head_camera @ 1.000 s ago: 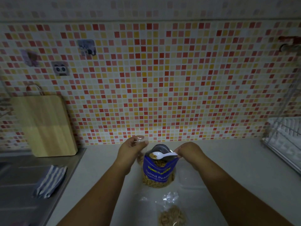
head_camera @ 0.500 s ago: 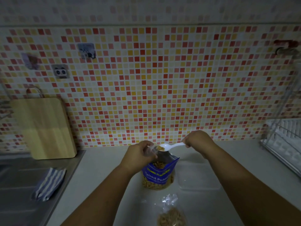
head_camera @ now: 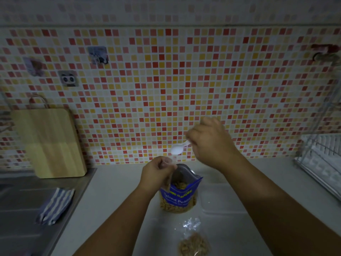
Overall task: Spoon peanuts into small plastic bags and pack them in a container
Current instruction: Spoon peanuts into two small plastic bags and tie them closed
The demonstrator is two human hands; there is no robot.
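Observation:
A blue pouch of salted peanuts (head_camera: 180, 195) stands open on the white counter. My left hand (head_camera: 156, 173) grips the mouth of a small clear plastic bag (head_camera: 168, 164) just above the pouch's left rim. My right hand (head_camera: 210, 143) pinches the handle of a white plastic spoon (head_camera: 178, 149), its bowl tipped down just above the small bag. A filled small bag of peanuts (head_camera: 193, 242) lies near the front edge. A clear plastic container (head_camera: 221, 198) sits right of the pouch.
A wooden cutting board (head_camera: 48, 143) leans on the tiled wall at the left. A striped cloth (head_camera: 55, 206) lies on the steel sink drainer (head_camera: 22, 191). A wire dish rack (head_camera: 323, 161) stands at the right.
My right hand lifted the spoon out of the pouch and up to the right, then tipped it over the small bag. My left hand moved the small bag slightly nearer the pouch.

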